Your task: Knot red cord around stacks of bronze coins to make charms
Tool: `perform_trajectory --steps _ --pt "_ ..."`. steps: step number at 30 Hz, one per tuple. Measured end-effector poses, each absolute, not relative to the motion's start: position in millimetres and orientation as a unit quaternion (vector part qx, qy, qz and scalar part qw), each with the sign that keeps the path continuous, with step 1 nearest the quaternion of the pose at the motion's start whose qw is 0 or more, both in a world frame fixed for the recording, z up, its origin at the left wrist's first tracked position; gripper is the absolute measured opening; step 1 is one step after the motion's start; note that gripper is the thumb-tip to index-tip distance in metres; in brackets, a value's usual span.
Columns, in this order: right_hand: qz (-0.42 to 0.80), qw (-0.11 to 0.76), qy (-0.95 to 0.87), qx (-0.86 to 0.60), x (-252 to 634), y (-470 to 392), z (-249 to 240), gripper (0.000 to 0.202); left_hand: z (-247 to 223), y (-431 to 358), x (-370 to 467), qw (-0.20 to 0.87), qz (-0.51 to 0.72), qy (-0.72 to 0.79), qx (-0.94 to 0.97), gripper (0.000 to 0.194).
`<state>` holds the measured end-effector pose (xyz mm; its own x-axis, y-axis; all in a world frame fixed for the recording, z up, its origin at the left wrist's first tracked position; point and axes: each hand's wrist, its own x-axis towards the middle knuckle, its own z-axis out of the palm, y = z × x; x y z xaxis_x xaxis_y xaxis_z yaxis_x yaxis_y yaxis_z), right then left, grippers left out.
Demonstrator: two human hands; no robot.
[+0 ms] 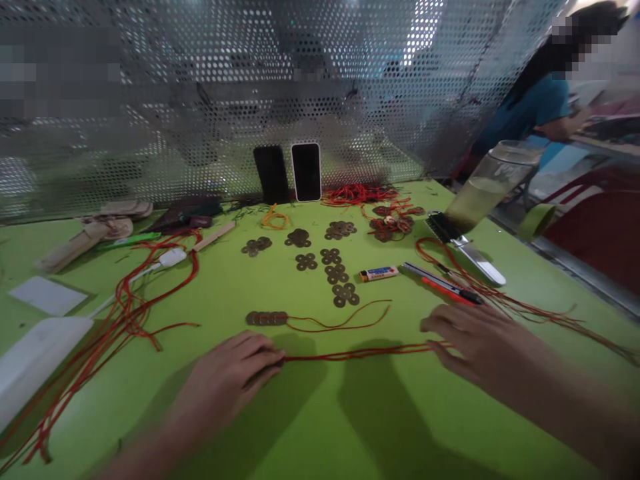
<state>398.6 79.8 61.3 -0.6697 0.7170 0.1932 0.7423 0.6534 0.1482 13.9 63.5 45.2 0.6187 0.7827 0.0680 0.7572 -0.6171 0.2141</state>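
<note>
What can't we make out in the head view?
All head view:
Whatever left hand holds besides the cord: hidden by that hand.
Cord's end at right hand: hidden by that hand.
Coins' markings: too small.
White block: cut off by left edge.

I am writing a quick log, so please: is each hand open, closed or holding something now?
Left hand: closed, holding the red cord.
Right hand: partly curled, cord running to it; firm grip cannot be told.

Head-worn view, forward and down
</note>
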Motion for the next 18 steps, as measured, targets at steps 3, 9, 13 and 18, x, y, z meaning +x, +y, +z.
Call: perform_trajectory --steps 3,9,13,18 --pt "-0.070 0.072 -0.938 -0.332 334 81 68 0.007 45 64 14 0.079 0.077 0.422 0.900 0.019" --pt "-0.037 0.051 -0.966 -0.252 257 90 45 0.004 43 62 14 0.089 0.084 0.439 0.890 0.019" --pt "-0.041 0.049 -0.969 -0.239 247 94 37 0.012 43 60 14 0.099 0.074 0.443 0.888 0.019" --pt "-0.060 0.040 -0.963 -0.258 258 96 40 0.015 43 60 16 0.097 0.062 0.449 0.886 0.020"
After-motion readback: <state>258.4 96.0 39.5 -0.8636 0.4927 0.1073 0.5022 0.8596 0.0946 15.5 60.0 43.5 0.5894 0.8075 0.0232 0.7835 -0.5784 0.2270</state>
